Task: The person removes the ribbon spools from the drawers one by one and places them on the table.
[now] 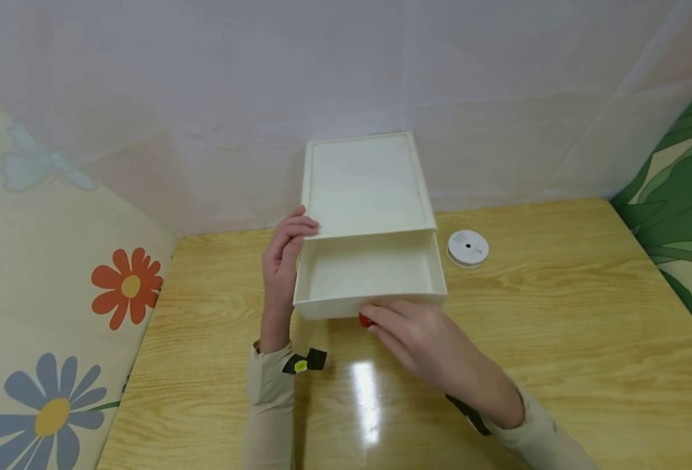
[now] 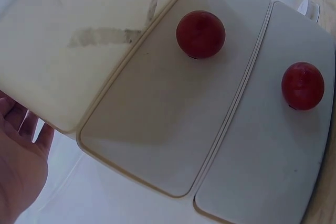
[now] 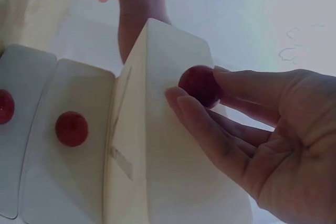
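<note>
A white drawer cabinet [image 1: 366, 186] stands against the back wall, its top drawer [image 1: 375, 271] pulled out and nothing visible inside it. My right hand [image 1: 419, 336] pinches the round red knob [image 3: 198, 85] on that drawer's front between thumb and fingers. Against the cabinet's left side, near the top front corner, rests my left hand [image 1: 284, 251] with its fingers extended. Below the pulled-out drawer, the left wrist view has two shut drawers, each with a red knob: the upper knob [image 2: 200, 34] and the lower knob [image 2: 303, 85].
On the wooden table [image 1: 557, 313], a white spool or round disc [image 1: 468, 247] lies to the right of the cabinet. A pale cloth wall [image 1: 205, 117] rises behind. Flower-printed panels [image 1: 40, 274] flank the table on both sides.
</note>
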`<state>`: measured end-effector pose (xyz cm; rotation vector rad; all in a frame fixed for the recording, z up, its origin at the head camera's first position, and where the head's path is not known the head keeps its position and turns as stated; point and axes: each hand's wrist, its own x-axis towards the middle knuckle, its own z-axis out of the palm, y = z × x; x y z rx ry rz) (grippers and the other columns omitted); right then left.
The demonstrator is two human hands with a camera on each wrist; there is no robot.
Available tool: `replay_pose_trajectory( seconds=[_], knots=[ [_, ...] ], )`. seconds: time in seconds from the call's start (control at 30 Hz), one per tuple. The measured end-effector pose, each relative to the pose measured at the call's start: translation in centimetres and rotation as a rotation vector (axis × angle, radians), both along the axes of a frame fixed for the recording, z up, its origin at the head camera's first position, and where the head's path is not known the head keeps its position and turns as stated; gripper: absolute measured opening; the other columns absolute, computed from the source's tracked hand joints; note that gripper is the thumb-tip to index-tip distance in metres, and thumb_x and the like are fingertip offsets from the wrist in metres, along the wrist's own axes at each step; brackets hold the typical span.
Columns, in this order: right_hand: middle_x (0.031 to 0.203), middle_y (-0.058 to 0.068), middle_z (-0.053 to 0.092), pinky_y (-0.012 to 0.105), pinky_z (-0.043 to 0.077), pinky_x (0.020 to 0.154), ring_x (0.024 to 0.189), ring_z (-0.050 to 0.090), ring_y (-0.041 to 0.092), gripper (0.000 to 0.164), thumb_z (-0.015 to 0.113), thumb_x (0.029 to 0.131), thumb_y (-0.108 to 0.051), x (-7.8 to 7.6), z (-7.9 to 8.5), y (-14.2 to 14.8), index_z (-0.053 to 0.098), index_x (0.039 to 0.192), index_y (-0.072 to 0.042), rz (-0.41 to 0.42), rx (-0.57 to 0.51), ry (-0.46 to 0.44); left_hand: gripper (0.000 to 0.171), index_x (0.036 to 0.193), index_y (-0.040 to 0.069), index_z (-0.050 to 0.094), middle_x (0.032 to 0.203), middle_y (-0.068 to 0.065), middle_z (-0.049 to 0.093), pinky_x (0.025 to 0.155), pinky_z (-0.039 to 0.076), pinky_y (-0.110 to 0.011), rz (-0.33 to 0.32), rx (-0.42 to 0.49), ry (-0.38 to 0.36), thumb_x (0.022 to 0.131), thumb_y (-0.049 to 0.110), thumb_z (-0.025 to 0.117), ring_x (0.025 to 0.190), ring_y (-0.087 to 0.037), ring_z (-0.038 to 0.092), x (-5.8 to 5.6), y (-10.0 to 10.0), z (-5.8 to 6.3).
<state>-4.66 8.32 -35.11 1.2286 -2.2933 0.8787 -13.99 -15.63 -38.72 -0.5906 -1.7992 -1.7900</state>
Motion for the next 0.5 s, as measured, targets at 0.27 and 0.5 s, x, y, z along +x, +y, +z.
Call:
replay_pose_trajectory(
  seconds=[0.27,0.5],
  knots=[
    [0.1,0.016,0.076,0.025,0.063,0.072,0.083,0.075,0.024,0.03,0.079,0.084,0.003,-2.1,-1.2,-0.5,0.074,0.113,0.005,-0.035,-0.13,0.019,0.027,0.1,-0.019,0.061,0.114,0.007,0.069,0.125,0.026,-0.049,-0.011,0.002,0.007,0.103,0.001,0.042,0.139,-0.03,0.047,0.0,0.1,0.0],
    [0.103,0.018,0.076,0.032,0.065,0.074,0.089,0.076,0.029,0.028,0.081,0.084,0.006,-3.7,-2.2,-1.0,0.075,0.111,0.006,-0.102,-0.242,0.016,0.028,0.1,-0.019,0.059,0.114,0.007,0.069,0.125,0.026,-0.05,-0.02,0.001,0.029,0.103,0.003,0.042,0.14,-0.03,0.047,-0.1,0.1,-0.1]
  ],
)
